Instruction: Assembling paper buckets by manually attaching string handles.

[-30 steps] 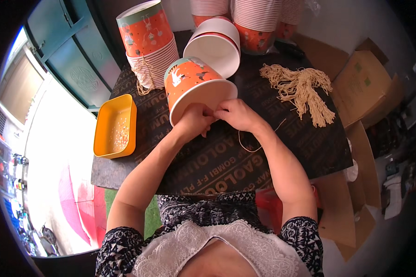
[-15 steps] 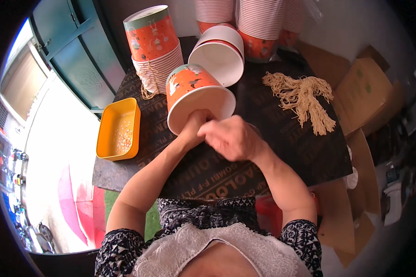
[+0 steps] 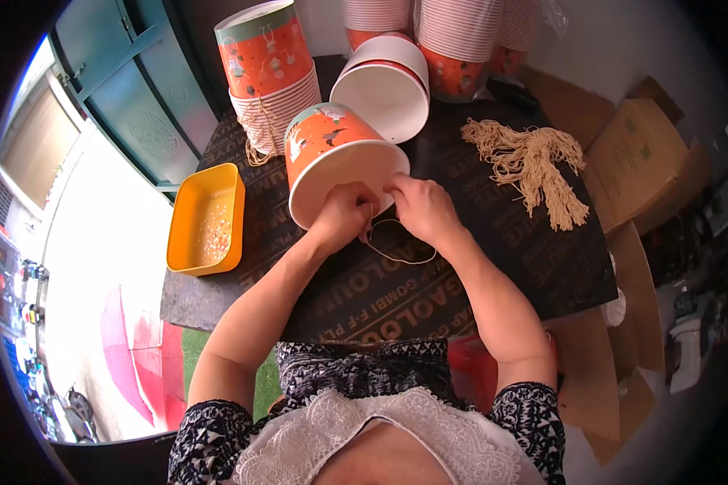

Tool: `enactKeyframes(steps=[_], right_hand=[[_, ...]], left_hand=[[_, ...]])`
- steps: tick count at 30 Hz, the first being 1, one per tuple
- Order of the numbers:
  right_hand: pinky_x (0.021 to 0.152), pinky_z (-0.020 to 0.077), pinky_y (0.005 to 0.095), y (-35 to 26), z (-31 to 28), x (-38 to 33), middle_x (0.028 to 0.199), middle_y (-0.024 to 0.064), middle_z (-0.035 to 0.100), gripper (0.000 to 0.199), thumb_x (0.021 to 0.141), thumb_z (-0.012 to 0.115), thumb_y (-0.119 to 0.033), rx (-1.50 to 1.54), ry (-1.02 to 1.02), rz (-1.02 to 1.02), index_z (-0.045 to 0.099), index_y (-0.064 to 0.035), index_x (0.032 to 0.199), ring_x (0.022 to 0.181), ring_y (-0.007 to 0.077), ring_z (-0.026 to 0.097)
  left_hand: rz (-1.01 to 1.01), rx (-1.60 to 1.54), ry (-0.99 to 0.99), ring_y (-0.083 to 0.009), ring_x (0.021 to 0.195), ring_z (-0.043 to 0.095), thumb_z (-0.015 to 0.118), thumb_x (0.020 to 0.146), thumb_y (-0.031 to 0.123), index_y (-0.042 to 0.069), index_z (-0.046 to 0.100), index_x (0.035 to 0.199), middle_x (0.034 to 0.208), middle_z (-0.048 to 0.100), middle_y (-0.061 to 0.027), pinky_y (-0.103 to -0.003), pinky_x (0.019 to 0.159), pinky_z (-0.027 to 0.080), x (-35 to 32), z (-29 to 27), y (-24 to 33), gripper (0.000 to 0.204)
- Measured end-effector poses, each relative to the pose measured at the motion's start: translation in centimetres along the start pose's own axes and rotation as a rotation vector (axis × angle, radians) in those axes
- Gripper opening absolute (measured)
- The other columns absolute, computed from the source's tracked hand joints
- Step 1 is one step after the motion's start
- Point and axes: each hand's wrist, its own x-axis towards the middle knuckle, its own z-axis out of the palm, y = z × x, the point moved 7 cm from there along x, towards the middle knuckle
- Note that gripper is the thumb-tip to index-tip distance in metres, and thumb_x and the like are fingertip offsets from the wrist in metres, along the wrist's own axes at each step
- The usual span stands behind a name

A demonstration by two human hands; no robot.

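Note:
An orange paper bucket (image 3: pixel 332 145) with a green band and printed figures lies tilted, its white mouth facing me. My left hand (image 3: pixel 348 212) reaches into the mouth, fingers curled on a thin cream string (image 3: pixel 403 261). At the right side of the rim, my right hand (image 3: pixel 425 208) is closed in a pinch with the thumb and forefinger. The string hangs in a loose loop below and between both hands. What the right fingertips pinch is partly hidden; the string runs up beside them.
A yellow tray (image 3: pixel 239 218) with small bits inside stands left. Behind are stacked buckets (image 3: pixel 267 65), white-mouthed buckets lying down (image 3: pixel 384 101) and bagged stacks (image 3: pixel 457 40). A bundle of cream strings (image 3: pixel 534 166) lies right on the dark table (image 3: pixel 510 275). Cardboard boxes (image 3: pixel 639 170) stand beyond its right edge.
My right hand has moved up from beside the left wrist to the bucket's rim. The string loop now shows between my hands. The bucket has shifted slightly up and left.

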Motion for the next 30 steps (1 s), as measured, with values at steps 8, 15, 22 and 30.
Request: enactKeyframes(steps=[8, 15, 22, 30], right_hand=[[0.086, 0.0503, 0.0452, 1.0, 1.4, 0.2, 0.105, 0.0231, 0.060, 0.020, 0.087, 0.056, -0.008, 0.217, -0.081, 0.047, 0.067, -0.0045, 0.103, 0.098, 0.0415, 0.060], [0.087, 0.0499, 0.0447, 1.1, 1.7, 0.3, 0.107, 0.0249, 0.057, 0.023, 0.083, 0.061, -0.008, 0.289, -0.088, -0.007, 0.068, -0.0048, 0.105, 0.099, 0.0421, 0.059], [0.083, 0.0508, 0.0464, 0.7, 1.9, 0.0, 0.105, 0.0253, 0.056, 0.017, 0.084, 0.063, -0.011, 0.252, -0.041, -0.010, 0.066, -0.0030, 0.099, 0.096, 0.0434, 0.059], [0.083, 0.0504, 0.0497, 0.6, 2.4, -0.2, 0.115, 0.0300, 0.054, 0.016, 0.085, 0.060, -0.011, 0.166, -0.084, 0.056, 0.061, 0.0017, 0.096, 0.099, 0.0478, 0.058]], left_hand=[[0.043, -0.049, -0.008, -0.0144, 0.051, 0.056, 0.056, 0.086, -0.002, -0.003, 0.056, 0.086, 0.066, 0.057, -0.0070, -0.027, 0.044, 0.047, -0.1, -0.3, -0.2, 0.001], [0.070, 0.003, 0.003, -0.0144, 0.050, 0.055, 0.056, 0.085, -0.004, -0.003, 0.053, 0.086, 0.068, 0.057, -0.0076, -0.027, 0.043, 0.047, -0.2, -0.2, -0.1, 0.003], [0.086, 0.020, 0.005, -0.0142, 0.049, 0.055, 0.058, 0.087, -0.001, -0.003, 0.054, 0.086, 0.064, 0.057, -0.0076, -0.027, 0.043, 0.046, 0.0, -0.2, -0.1, 0.005], [-0.008, 0.044, -0.069, -0.0146, 0.048, 0.054, 0.057, 0.089, 0.004, -0.003, 0.053, 0.086, 0.063, 0.057, -0.0071, -0.028, 0.043, 0.046, 0.0, -0.6, 0.8, 0.008]])
